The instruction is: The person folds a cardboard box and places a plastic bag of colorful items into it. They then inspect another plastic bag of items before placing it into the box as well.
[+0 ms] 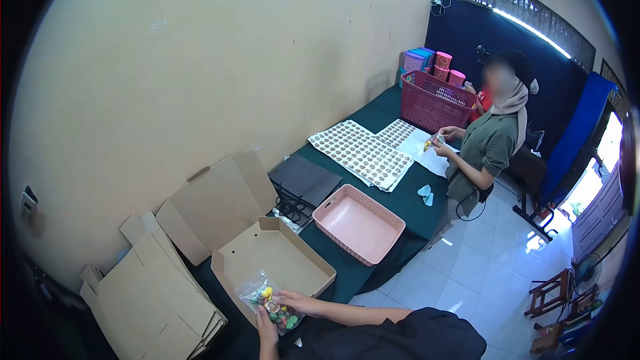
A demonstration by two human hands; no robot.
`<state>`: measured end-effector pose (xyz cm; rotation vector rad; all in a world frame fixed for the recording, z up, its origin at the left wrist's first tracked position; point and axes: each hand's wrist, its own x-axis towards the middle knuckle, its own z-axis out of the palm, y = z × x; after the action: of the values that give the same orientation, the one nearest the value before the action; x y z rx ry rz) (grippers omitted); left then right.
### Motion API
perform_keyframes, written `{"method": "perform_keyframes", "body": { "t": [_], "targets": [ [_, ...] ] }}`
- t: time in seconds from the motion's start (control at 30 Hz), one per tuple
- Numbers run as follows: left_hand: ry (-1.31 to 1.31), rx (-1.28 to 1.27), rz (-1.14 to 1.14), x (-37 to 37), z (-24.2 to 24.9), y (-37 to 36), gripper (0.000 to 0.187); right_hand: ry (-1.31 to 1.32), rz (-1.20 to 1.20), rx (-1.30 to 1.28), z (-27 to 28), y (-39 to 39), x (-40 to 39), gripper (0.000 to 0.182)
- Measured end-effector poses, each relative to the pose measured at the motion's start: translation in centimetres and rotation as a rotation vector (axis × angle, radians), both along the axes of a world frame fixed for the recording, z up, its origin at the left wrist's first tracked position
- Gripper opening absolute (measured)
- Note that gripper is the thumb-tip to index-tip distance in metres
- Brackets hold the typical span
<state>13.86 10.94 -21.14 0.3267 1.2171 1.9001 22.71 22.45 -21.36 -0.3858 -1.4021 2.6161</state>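
Note:
Between my two hands is a clear plastic bag (288, 321) of colourful round candies, with a round sticker on its front. My left hand (267, 330) grips the bag's lower left side. My right hand (293, 301) has its fingers closed on the upper right side, close to the sticker. The bag is over the near edge of an open cardboard box (267, 252), whose lid stands up against the wall. Two small dark holes show in the box's floor.
Flattened cardboard boxes (147, 293) are stacked at left. A pink basket (360, 223), black paper bags (303, 183) and sticker sheets (363, 153) lie along the green-covered table. Near a maroon basket (437, 103), a co-worker (497, 133) holds a small bag.

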Motion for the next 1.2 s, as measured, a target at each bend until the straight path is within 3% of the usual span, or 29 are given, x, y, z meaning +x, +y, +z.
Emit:
{"method": "perform_keyframes", "body": {
  "t": [0.07,0.13,0.2,0.33,0.4,0.47,0.6,0.67,0.7,0.8,1.0,1.1,1.2],
  "targets": [
    [0.397,-0.111,-0.089,0.2,0.8,0.2,0.039,-0.009,-0.059,0.150,-1.0,-0.1,-0.1,0.043],
    [0.387,-0.084,-0.099,0.6,1.9,0.5,0.037,-0.045,-0.073,0.098,1.9,0.0,0.5,0.042],
    [0.379,-0.058,-0.106,0.6,3.0,0.3,0.036,-0.035,-0.117,0.056,2.5,0.0,0.5,0.027],
    [0.400,-0.175,-0.239,0.3,3.4,-0.2,0.034,-0.049,-0.150,0.104,0.3,-0.1,0.0,0.024],
    [0.360,-0.171,-0.265,-0.2,2.7,0.0,0.035,-0.059,-0.163,0.069,-0.3,-0.1,-0.3,0.032],
    [0.759,-0.120,-0.204,-0.3,1.5,0.1,0.039,-0.083,-0.152,0.054,-0.2,0.2,-0.5,0.035],
    [0.504,-0.157,-0.131,0.1,0.3,0.2,0.042,-0.163,-0.026,0.147,1.4,1.1,-0.3,0.044],
    [0.270,-0.175,-0.094,0.3,0.6,0.2,0.043,-0.059,-0.031,0.226,1.5,0.9,-0.3,0.049],
    [0.422,-0.180,-0.049,0.5,1.0,0.4,0.039,-0.026,-0.043,0.211,1.0,0.9,-0.5,0.049],
    [0.485,-0.176,-0.121,0.4,2.5,0.5,0.034,0.007,-0.016,0.086,1.1,1.2,-0.6,0.048],
    [0.431,-0.211,-0.185,0.4,3.5,0.4,0.027,-0.041,0.092,0.003,0.5,1.8,-0.3,0.044],
    [0.321,-0.208,-0.152,0.5,2.7,0.5,0.030,-0.064,0.105,-0.024,0.7,1.9,-0.4,0.043],
    [0.426,-0.263,-0.132,-0.2,-0.4,0.3,0.036,-0.123,0.121,-0.043,0.9,2.2,-0.3,0.044]
  ]
}}
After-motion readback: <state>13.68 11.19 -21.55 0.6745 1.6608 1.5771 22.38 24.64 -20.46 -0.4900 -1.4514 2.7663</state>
